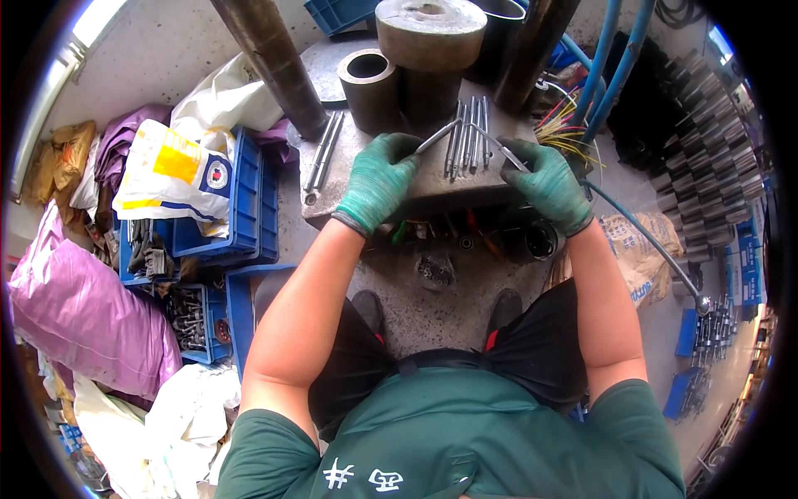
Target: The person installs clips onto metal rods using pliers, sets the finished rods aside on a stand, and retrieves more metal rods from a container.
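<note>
Both my hands wear green knit gloves. My left hand (pixel 382 177) is closed on a thin metal rod (pixel 438 135) that slants up toward the middle. My right hand (pixel 546 181) grips another metal rod (pixel 501 150), angled the opposite way, and the inner tips of the two come close together. Beneath them, several similar rods (pixel 470 158) lie side by side on a thick metal table (pixel 428 179). A smaller group of rods (pixel 324 154) rests near the table's left edge. My fingertips are partly hidden.
Behind the rods stand a hollow cylinder (pixel 368 83) and a wide round metal block (pixel 431 33), between two thick columns (pixel 274 62). Blue crates (pixel 249 200) and a purple sack (pixel 87 308) crowd the left. Blue hoses (pixel 603 66) and stacked metal cylinders (pixel 706 158) stand right.
</note>
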Tool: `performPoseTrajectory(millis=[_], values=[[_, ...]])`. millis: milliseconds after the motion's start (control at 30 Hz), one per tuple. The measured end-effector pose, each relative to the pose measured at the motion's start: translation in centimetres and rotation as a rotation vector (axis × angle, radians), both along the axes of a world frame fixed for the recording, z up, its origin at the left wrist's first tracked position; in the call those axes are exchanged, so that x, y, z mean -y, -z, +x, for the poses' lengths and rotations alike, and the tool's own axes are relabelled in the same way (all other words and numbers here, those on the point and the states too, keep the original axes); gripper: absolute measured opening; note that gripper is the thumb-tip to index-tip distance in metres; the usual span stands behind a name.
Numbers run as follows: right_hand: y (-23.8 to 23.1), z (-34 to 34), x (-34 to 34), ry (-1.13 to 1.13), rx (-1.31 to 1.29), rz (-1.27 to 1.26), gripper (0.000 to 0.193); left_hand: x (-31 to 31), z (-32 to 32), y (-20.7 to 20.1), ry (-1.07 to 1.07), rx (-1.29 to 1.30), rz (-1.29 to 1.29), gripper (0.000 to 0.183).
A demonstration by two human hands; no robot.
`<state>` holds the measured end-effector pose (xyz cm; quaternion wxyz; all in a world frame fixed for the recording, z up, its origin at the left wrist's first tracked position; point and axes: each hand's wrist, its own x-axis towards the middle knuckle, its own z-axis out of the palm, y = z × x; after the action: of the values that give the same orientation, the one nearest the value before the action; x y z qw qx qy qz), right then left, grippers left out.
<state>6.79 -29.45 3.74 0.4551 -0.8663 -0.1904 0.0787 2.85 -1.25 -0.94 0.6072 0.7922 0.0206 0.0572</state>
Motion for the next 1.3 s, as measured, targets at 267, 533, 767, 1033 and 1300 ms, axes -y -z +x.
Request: performPoseTrajectory(millis=[267, 533, 767, 1033, 1300], values=[[-1.6, 0.4, 2.0, -0.127, -0.215, 0.086, 0.057, -0.6, -1.8, -3.9, 0.143, -0.073, 0.107, 0.035], [-3.1, -0.6, 1.9, -0.176, -0.2, -0.045, 0.057, -1.3, -2.1, -4.0, 0.196, -0.092, -0.031, 0.032], [-2.1, -1.5, 0.3, -0.196, 0.026, -0.095, 0.054, -0.8, -2.0, -2.3, 0.183, 0.009, -0.071, 0.034], [-1.9, -2.2, -1.0, -0.338, -0.165, -0.008, 0.055, 1.0, -2.7, -3.3, 0.213, -0.03, -0.278, 0.04], [-2.1, -2.3, -1.5, -0.373, -0.168, -0.085, 0.055, 1.3, -2.5, -2.9, 0.23, -0.041, -0.398, 0.044]])
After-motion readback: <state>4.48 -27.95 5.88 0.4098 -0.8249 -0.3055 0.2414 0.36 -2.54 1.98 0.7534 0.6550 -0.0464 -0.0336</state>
